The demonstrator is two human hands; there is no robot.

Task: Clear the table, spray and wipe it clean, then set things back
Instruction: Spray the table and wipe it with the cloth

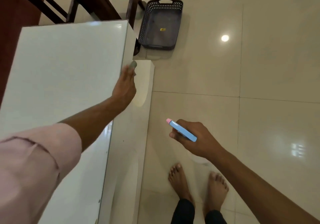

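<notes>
The white glossy table [65, 71] fills the left of the view. My left hand [125, 87] reaches past its right edge and holds a small grey cloth [133, 65] against the table's side. My right hand [192, 139] hangs over the floor to the right and grips a slim blue spray bottle [183, 131] with a pink cap, pointing up and left. A dark perforated basket [161, 24] sits on the floor beyond the table's far right corner; inside it I see only a small yellow label.
A lower white ledge [143, 78] runs along the table's right side. Dark wooden chairs [97, 2] stand behind the table. My bare feet [197, 184] are on the shiny tiled floor [259, 68], which stretches to the right.
</notes>
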